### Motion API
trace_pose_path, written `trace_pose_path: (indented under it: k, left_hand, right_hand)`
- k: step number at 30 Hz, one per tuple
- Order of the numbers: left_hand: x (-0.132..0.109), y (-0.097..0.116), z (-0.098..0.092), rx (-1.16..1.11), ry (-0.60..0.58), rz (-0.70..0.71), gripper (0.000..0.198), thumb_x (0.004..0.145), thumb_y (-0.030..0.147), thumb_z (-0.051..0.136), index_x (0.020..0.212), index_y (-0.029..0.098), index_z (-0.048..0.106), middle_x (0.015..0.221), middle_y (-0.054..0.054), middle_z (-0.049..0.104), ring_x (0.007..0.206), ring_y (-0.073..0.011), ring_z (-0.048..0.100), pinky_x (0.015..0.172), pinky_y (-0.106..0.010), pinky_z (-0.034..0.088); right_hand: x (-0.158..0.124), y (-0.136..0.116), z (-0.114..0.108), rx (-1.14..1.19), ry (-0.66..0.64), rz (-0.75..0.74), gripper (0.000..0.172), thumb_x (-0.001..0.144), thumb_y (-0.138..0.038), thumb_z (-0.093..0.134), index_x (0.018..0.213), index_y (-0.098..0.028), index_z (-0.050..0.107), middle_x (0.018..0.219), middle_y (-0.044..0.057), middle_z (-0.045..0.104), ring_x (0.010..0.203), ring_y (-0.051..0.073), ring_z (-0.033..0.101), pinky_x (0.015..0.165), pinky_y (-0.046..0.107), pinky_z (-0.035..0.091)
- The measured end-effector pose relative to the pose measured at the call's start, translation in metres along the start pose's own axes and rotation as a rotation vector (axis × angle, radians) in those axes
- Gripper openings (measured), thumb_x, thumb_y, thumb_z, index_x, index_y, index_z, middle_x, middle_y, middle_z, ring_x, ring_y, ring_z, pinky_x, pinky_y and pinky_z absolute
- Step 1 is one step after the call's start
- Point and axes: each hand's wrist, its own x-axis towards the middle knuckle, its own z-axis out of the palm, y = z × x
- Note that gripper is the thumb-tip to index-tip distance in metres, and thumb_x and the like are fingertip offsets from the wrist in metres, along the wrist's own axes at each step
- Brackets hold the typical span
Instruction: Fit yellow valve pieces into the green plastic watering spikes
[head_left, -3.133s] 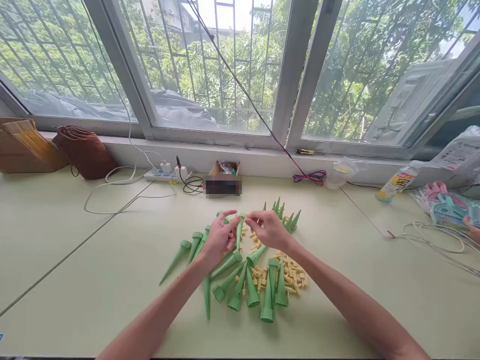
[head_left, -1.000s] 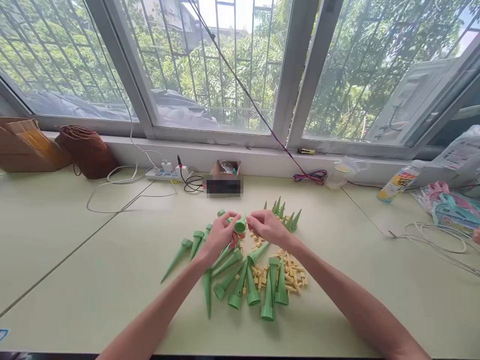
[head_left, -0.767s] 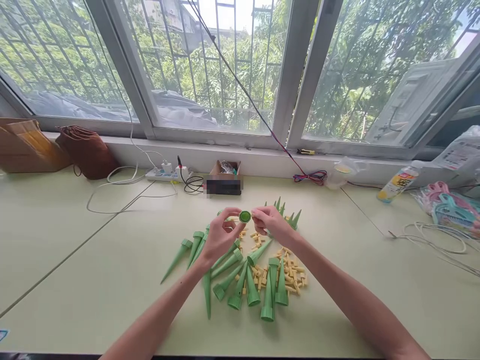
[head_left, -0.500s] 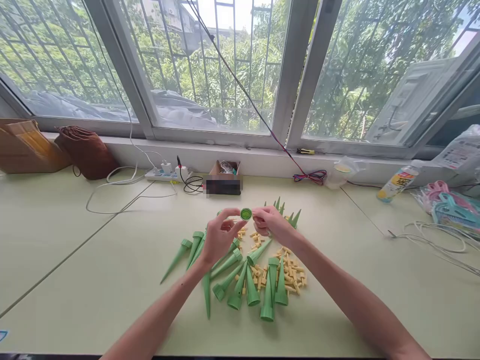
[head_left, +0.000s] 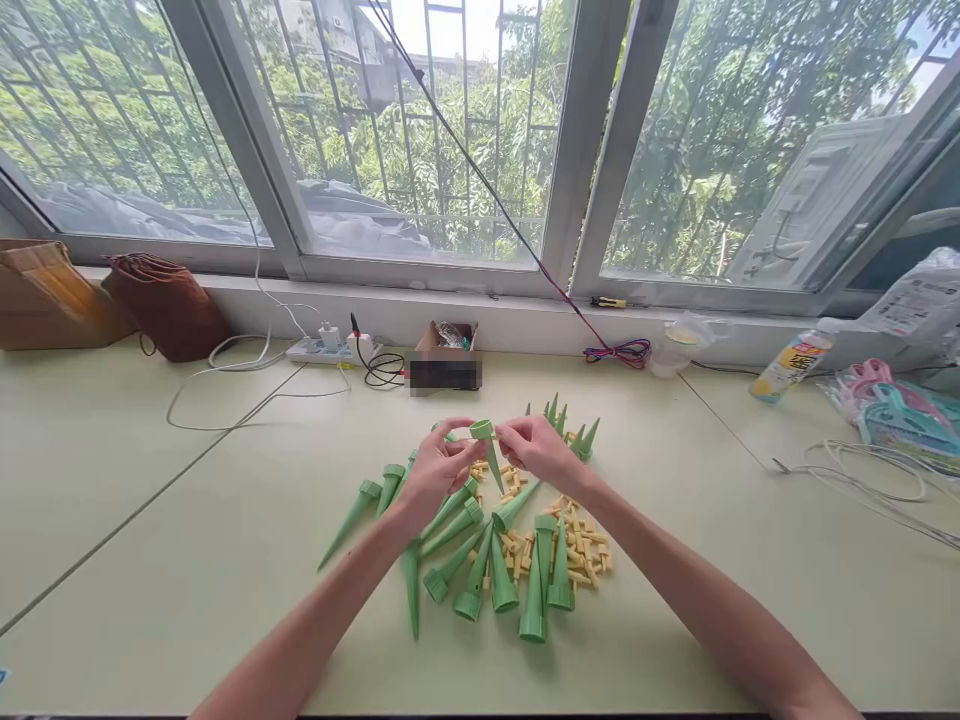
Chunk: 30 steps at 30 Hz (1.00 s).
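Above the middle of the pale green table my two hands meet around one green plastic cone spike. My left hand pinches its wide round end, with the tip pointing down and toward me. My right hand is closed at the same end, fingertips against the rim; whether it holds a small piece is hidden. Below my hands lie several more green cone spikes fanned out, mixed with a scatter of small yellow plugs. A cluster of upright green spikes stands just beyond my right hand.
Along the window sill sit a brown pouch, a cardboard box, a power strip with white cables, and a small open box. Loose wire, a tube and pastel clips lie at the right.
The held spike has turned: half a second ago its round open end faced me, now the tip points down toward me. Both hands stayed in place above the pile.
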Motion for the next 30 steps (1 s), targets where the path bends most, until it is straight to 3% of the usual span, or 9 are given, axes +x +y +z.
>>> trace_pose_path:
  k: [6,10,14,17,21,25,30]
  left_hand:
    - [0.003,-0.003,-0.005,-0.132,-0.064,-0.184,0.053,0.070,0.043,0.080,0.109,0.019,0.053,0.064,0.005,0.057,0.035,0.0007,0.024,0.036,-0.017,0.015]
    - [0.005,-0.007,-0.009,-0.246,-0.107,-0.254,0.045,0.071,0.038,0.081,0.100,0.020,0.052,0.056,0.010,0.043,0.036,0.0002,0.020,0.034,-0.015,0.015]
    - [0.005,-0.005,-0.008,-0.219,-0.100,-0.226,0.043,0.071,0.040,0.081,0.097,0.020,0.053,0.052,0.011,0.036,0.035,-0.0007,0.019,0.033,-0.016,0.016]
    - [0.003,-0.001,-0.004,-0.114,-0.031,-0.133,0.044,0.075,0.044,0.076,0.104,0.019,0.054,0.052,0.010,0.043,0.035,-0.0015,0.025,0.035,-0.016,0.019]
    - [-0.002,0.004,0.001,0.095,0.104,0.140,0.034,0.079,0.042,0.072,0.100,0.019,0.057,0.070,0.003,0.058,0.041,-0.0022,0.037,0.038,-0.016,0.026]
    - [-0.007,0.006,0.002,0.288,0.049,0.388,0.025,0.079,0.034,0.074,0.094,0.019,0.061,0.090,-0.001,0.060,0.054,-0.0042,0.046,0.047,-0.017,0.040]
    - [-0.005,0.002,0.000,0.355,0.053,0.540,0.018,0.080,0.031,0.072,0.088,0.018,0.062,0.088,0.000,0.059,0.053,-0.0043,0.045,0.051,-0.019,0.044]
  right_hand:
    - [-0.004,-0.006,-0.001,-0.317,0.057,-0.171,0.041,0.094,-0.039,0.044,0.060,-0.018,0.048,0.054,-0.003,0.043,0.050,0.010,0.036,0.052,0.024,0.027]
    - [-0.007,-0.009,-0.001,-0.426,0.056,-0.236,0.036,0.095,-0.033,0.043,0.061,-0.018,0.044,0.056,-0.003,0.043,0.053,0.010,0.034,0.054,0.025,0.027]
    - [-0.007,-0.007,0.001,-0.419,0.089,-0.236,0.036,0.094,-0.033,0.044,0.061,-0.019,0.042,0.055,-0.004,0.040,0.052,0.010,0.033,0.054,0.025,0.026]
    - [-0.003,-0.001,0.004,-0.342,0.147,-0.188,0.039,0.094,-0.037,0.044,0.059,-0.018,0.044,0.054,-0.003,0.041,0.051,0.010,0.034,0.051,0.025,0.026]
    - [0.001,0.004,0.003,-0.128,0.150,-0.064,0.043,0.091,-0.042,0.046,0.056,-0.019,0.042,0.049,-0.004,0.036,0.045,0.009,0.032,0.047,0.024,0.025]
    - [0.000,0.000,0.001,0.085,0.080,0.073,0.042,0.088,-0.043,0.050,0.055,-0.021,0.035,0.046,-0.008,0.025,0.039,0.006,0.023,0.041,0.022,0.018]
    - [-0.001,-0.003,0.001,0.074,-0.016,0.097,0.041,0.086,-0.040,0.051,0.054,-0.020,0.036,0.047,-0.008,0.025,0.039,0.005,0.022,0.040,0.021,0.016]
